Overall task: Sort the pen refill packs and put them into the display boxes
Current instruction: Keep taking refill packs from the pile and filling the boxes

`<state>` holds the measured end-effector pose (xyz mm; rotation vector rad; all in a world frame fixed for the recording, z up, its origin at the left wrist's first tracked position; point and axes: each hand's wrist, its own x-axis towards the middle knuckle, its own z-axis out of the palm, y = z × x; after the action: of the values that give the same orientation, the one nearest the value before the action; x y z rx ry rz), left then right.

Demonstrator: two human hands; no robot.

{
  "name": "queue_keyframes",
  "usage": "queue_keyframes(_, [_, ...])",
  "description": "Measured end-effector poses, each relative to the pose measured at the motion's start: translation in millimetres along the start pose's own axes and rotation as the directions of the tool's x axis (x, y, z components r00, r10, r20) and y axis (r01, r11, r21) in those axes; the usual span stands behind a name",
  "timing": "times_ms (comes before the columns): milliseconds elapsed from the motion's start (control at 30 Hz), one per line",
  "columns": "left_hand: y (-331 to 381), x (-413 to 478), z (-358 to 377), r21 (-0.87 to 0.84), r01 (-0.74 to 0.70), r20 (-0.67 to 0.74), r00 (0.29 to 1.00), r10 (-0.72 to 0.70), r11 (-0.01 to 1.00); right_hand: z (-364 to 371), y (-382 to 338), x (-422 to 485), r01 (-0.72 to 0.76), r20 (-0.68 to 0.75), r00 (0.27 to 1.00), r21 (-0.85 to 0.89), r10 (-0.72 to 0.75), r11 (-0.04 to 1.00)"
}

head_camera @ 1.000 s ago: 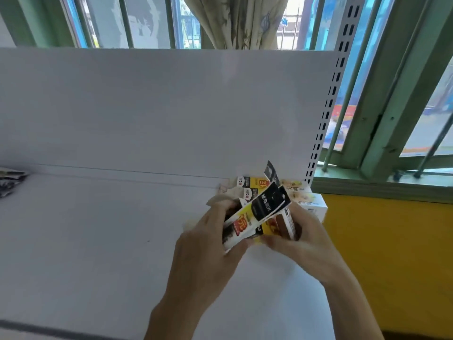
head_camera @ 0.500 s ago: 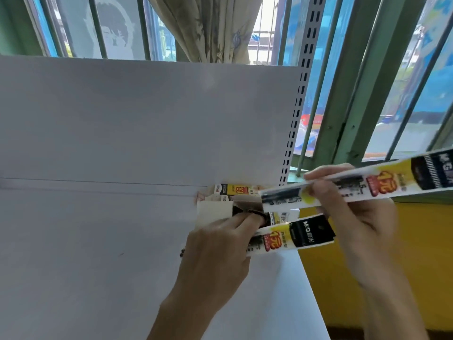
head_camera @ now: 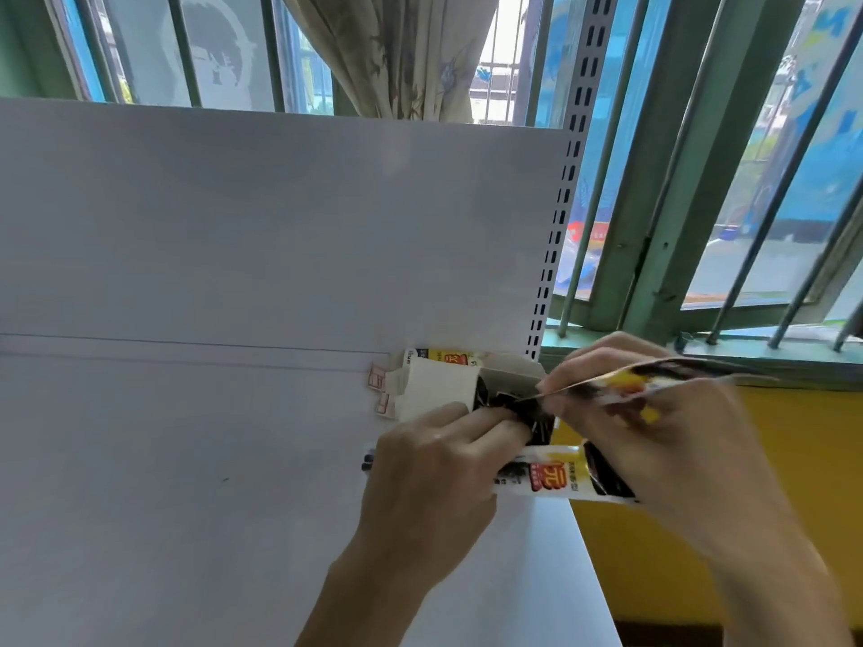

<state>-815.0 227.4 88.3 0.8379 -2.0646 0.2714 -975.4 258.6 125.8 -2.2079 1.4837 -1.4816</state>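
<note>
right hand (head_camera: 663, 441) pinching refill pack (head_camera: 630, 380), left hand (head_camera: 434, 473) gripping second pack (head_camera: 555, 478)

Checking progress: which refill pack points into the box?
The edge-on pack in the right hand, tip at the box mouth; the left hand holds its face-up pack outside.

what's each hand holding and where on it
The right hand pinches the upper refill pack near its left end; left hand grips the lower pack, printed header sticking out.

The single head-worn view looks forward and down, close over the flat white shelf board (head_camera: 187, 459), facing a green-framed window (head_camera: 668, 226).
</note>
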Motion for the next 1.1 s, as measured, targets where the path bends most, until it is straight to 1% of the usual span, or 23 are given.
queue_keyframes(67, [-2,1,1,0.006,-0.002,0.026,1.000,0.002,1.000,3,1,1,-0.064,0.054,0.997,0.042,0.062,0.997])
queue_keyframes(100, [-3,-1,2,-0.008,-0.002,0.040,0.999,0.003,1.000,3,-3,3,-0.092,0.055,0.995,0.082,0.088,0.992])
queue_keyframes(167, [-7,-3,2,-0.025,0.001,0.038,0.999,0.000,1.000,1,-8,4,-0.051,0.007,0.999,0.217,0.051,0.975])
queue_keyframes(200, [-8,-4,3,-0.037,0.000,0.025,1.000,0.001,0.999,0,-9,3,-0.002,-0.009,1.000,0.249,0.004,0.969])
queue_keyframes(233, [-9,-4,3,-0.038,-0.001,0.023,1.000,0.002,0.999,0,-9,3,0.035,-0.014,0.999,0.220,-0.033,0.975])
queue_keyframes(267, [-10,-4,2,-0.040,0.000,0.016,1.000,0.001,0.999,1,-8,4,0.056,0.008,0.998,0.142,-0.058,0.988])
queue_keyframes(333, [-11,-6,2,-0.032,-0.020,0.004,1.000,0.020,0.999,8,-1,8,0.000,0.072,0.997,-0.059,0.004,0.998])
queue_keyframes(367, [-11,-7,1,-0.024,-0.032,0.000,0.999,0.032,0.999,11,1,9,-0.042,0.108,0.993,-0.119,0.055,0.992])
queue_keyframes(400, [-11,-7,1,-0.019,-0.039,0.003,0.999,0.039,0.999,12,3,9,-0.081,0.128,0.987,-0.120,0.097,0.989])
queue_keyframes(433, [-11,-7,0,-0.020,-0.042,0.007,0.999,0.043,0.999,13,3,9,-0.106,0.130,0.984,-0.096,0.118,0.990])
queue_keyframes(533, [-10,-5,0,-0.036,-0.043,0.018,0.999,0.043,0.998,11,0,7,-0.089,0.086,0.993,0.047,0.085,0.995])
queue_keyframes(567, [-10,-5,1,-0.044,-0.037,0.023,0.999,0.038,0.998,11,1,8,-0.096,0.089,0.992,0.060,0.091,0.994])
queue_keyframes(633, [-11,-4,2,-0.051,-0.021,0.024,0.999,0.023,0.998,15,6,11,-0.122,0.171,0.979,0.054,0.111,0.991])
queue_keyframes(667, [-13,-4,2,-0.056,-0.001,0.026,1.000,0.002,0.998,17,10,10,-0.157,0.216,0.968,0.134,0.126,0.978])
queue_keyframes(700, [-14,-3,1,-0.070,0.027,0.031,0.999,-0.025,0.997,20,14,8,-0.206,0.231,0.962,0.272,0.144,0.940])
queue_keyframes(767, [-18,-2,-1,-0.109,0.089,0.044,0.995,-0.084,0.990,23,22,-3,-0.278,0.195,0.960,0.564,0.201,0.778])
queue_keyframes(800, [-19,-1,-2,-0.123,0.119,0.062,0.992,-0.112,0.985,25,26,-9,-0.273,0.174,0.962,0.643,0.211,0.716])
queue_keyframes(833, [-20,-1,-4,-0.135,0.148,0.081,0.987,-0.138,0.980,27,29,-16,-0.258,0.169,0.966,0.664,0.195,0.702])
queue_keyframes(867, [-21,0,-4,-0.140,0.168,0.081,0.984,-0.158,0.976,31,31,-21,-0.243,0.184,0.970,0.662,0.161,0.709])
queue_keyframes(933, [-23,1,-6,-0.115,0.187,0.085,0.980,-0.178,0.976,38,25,-22,-0.218,0.246,0.966,0.623,0.077,0.752])
queue_keyframes(967, [-23,1,-6,-0.080,0.180,0.087,0.981,-0.173,0.980,39,21,-21,-0.211,0.259,0.964,0.612,0.059,0.762])
queue_keyframes(1033, [-22,0,-7,-0.032,0.153,0.076,0.986,-0.150,0.988,40,15,-17,-0.190,0.241,0.970,0.625,0.045,0.757])
queue_keyframes(1100, [-18,0,-8,-0.021,0.121,0.065,0.991,-0.119,0.992,40,11,-13,-0.126,0.172,0.985,0.590,0.029,0.798])
